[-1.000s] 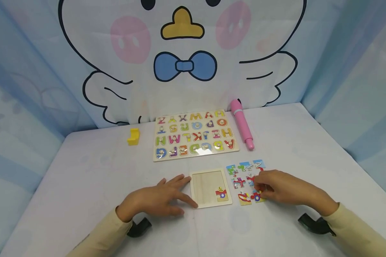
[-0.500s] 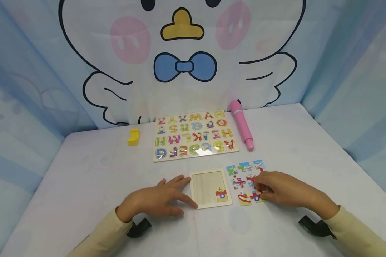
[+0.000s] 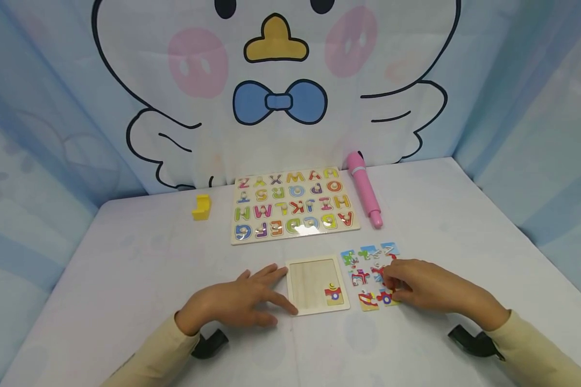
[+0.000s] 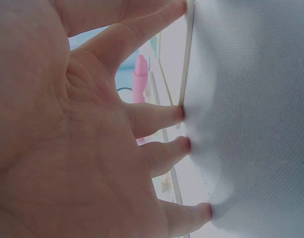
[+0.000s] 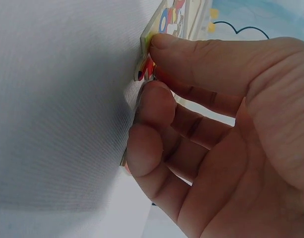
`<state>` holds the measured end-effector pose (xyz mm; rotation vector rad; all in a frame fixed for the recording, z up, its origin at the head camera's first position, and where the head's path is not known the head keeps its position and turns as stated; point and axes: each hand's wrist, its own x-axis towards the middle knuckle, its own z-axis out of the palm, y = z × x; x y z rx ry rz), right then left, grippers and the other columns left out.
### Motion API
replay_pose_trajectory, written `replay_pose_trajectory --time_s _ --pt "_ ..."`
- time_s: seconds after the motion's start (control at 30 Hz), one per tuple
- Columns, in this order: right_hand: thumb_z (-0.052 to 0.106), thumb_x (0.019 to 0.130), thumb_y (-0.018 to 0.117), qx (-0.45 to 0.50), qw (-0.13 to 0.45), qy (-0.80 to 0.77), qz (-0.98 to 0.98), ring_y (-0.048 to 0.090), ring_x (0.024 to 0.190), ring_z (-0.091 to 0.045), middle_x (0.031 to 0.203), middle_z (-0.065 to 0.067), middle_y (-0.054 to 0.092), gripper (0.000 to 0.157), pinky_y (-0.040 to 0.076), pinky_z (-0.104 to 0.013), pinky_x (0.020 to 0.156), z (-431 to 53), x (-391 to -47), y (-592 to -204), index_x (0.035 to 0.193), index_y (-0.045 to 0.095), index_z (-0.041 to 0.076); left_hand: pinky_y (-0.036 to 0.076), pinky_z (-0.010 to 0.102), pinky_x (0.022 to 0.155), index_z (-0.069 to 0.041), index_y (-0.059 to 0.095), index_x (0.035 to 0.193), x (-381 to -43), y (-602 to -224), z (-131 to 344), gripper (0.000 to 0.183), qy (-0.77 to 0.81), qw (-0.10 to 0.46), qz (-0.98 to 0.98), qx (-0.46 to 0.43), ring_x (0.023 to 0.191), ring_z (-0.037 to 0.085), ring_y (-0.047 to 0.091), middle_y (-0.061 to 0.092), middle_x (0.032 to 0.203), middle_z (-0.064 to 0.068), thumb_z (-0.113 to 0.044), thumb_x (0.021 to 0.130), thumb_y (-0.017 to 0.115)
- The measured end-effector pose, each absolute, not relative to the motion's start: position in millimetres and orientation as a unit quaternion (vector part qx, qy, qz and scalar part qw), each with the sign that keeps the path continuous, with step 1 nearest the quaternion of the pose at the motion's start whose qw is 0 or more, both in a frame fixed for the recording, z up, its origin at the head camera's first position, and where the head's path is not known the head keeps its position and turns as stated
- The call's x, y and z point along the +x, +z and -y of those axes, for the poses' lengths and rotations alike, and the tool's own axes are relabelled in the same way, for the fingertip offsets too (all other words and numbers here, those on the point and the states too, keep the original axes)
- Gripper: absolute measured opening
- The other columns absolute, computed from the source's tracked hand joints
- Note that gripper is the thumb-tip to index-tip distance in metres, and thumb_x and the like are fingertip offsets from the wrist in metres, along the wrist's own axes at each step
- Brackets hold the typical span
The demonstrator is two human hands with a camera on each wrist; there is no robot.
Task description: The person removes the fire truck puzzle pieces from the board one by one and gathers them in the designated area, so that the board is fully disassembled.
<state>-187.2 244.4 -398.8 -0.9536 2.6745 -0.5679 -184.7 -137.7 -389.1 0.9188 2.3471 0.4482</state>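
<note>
My left hand (image 3: 239,302) lies with fingers spread at the left side of a shallow wooden puzzle tray (image 3: 312,267), its fingertips touching the frame and the tabletop. One puzzle piece (image 3: 334,294), red and yellow with a blue wheel, sits in the tray's lower right corner. To the right of the tray, loose picture puzzle pieces (image 3: 360,277) are laid out in rows. Over their right column, my right hand (image 3: 426,285) has curled fingers and thumb pinching a small reddish puzzle piece (image 5: 143,69), mostly hidden. The thumb also touches a neighbouring piece (image 5: 164,22) in the right wrist view.
Behind the tray lies a wooden alphabet board (image 3: 295,207) with knobbed letters. A pink pen-shaped stick (image 3: 365,189) is at its right, and a small yellow block (image 3: 202,207) at its left. A cartoon curtain (image 3: 281,145) hangs behind the table.
Both hands stay almost in place, and the tray and loose pieces keep their layout. Only a slight shift of the head view shows.
</note>
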Motion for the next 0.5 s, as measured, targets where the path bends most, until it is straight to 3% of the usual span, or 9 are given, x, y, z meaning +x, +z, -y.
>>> replay_pose_trajectory --time_s 0.17,0.27,0.5 --pt "0.012 0.087 0.08 -0.324 0.111 -0.166 -0.925 0.045 0.071 -0.003 0.079 0.012 0.046 0.026 0.038 -0.022 0.061 -240 -186 -396 0.085 0.057 0.024 0.012 0.071 0.116 -0.043 0.072 0.125 -185 -390 138 0.034 0.17 0.289 -0.878 0.342 0.157 0.029 0.006 0.022 0.169 0.007 -0.025 0.097 0.071" --pt "0.013 0.087 0.081 -0.335 0.081 -0.144 -0.928 0.045 0.072 -0.002 0.083 0.011 0.049 0.02 0.04 -0.022 0.06 -233 -184 -390 0.093 0.063 0.02 0.012 0.072 0.116 -0.044 0.072 0.125 -185 -390 138 0.034 0.169 0.29 -0.878 0.343 0.157 0.029 0.006 0.022 0.169 0.007 -0.025 0.097 0.071" --pt "0.016 0.087 0.082 -0.366 0.033 -0.107 -0.924 0.057 0.099 -0.015 0.115 -0.001 0.064 0.035 0.057 -0.033 0.079 -200 -182 -375 0.12 0.07 0.011 0.012 0.072 0.116 -0.045 0.071 0.125 -186 -390 138 0.035 0.166 0.292 -0.878 0.342 0.157 0.029 0.006 0.022 0.169 0.006 -0.025 0.097 0.071"
